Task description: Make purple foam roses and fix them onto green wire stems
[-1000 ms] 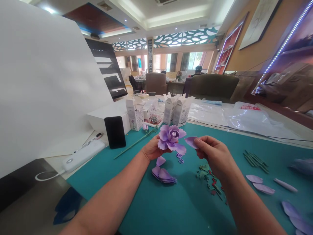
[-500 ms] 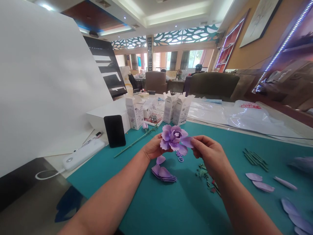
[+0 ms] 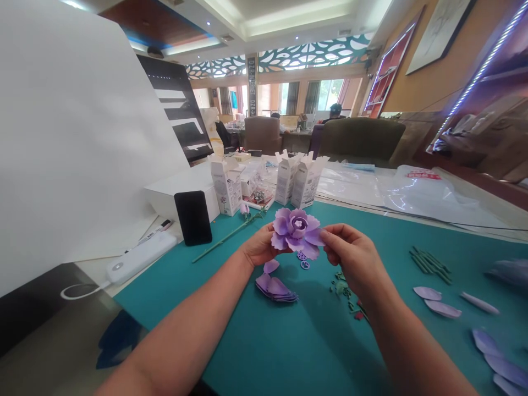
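- In our left hand we hold the purple flower above the green mat on the desk; these fingers grasp it from the left side and below, partly hidden behind it.
- With our right hand we pinch a loose-ended petal between thumb and fingers, at the flower's right side; we cannot tell whether its inner end is fastened.
- Below the flower, on the mat, we have two purple rings and, nearer the desk's near edge, a stack of petals.
- Below our right hand lie small green and red pieces, partly covered by our arm.
- Toward the desk's right edge we see green sticks, with more pale petals nearer us.
- Toward the left edge we have a long-stemmed bud, a dark tablet leaning upright and a white power strip.
- Beyond the mat, toward the far edge, we see open white cartons and clear plastic.
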A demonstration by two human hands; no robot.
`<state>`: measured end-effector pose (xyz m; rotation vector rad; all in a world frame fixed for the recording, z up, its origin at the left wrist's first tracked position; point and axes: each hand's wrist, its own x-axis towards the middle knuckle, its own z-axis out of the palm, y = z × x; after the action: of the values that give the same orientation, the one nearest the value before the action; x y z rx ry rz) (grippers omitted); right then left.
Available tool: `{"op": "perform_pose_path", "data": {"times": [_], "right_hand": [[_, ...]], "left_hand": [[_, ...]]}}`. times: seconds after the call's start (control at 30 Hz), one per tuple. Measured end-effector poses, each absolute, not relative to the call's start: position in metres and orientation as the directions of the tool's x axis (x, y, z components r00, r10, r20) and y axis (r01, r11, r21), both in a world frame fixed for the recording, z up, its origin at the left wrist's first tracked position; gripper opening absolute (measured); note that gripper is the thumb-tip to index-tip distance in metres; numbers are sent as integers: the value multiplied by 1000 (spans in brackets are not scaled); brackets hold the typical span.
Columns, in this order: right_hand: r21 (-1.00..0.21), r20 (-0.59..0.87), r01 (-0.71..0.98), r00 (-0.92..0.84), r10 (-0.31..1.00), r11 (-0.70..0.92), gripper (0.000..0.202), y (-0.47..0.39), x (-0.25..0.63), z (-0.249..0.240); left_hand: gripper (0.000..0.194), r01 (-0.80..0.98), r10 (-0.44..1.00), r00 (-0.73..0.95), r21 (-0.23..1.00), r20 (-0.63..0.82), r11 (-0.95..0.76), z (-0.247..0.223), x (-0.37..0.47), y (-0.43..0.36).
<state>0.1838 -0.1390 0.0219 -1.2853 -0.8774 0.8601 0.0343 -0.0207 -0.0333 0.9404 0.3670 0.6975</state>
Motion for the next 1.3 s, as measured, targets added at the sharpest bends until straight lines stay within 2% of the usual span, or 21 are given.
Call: {"op": "perform_pose_path", "data": {"times": [0.9,1.3], "right_hand": [[-995,94,31,414,905,90,28,-135,185,17],[-995,101,52,409,907,87,25,-137,184,17]], "left_hand": [[35,-376,659,752,835,20,403,-37,36,-20],[40,-374,684,729,846,15,380,-36,36,-21]]}}
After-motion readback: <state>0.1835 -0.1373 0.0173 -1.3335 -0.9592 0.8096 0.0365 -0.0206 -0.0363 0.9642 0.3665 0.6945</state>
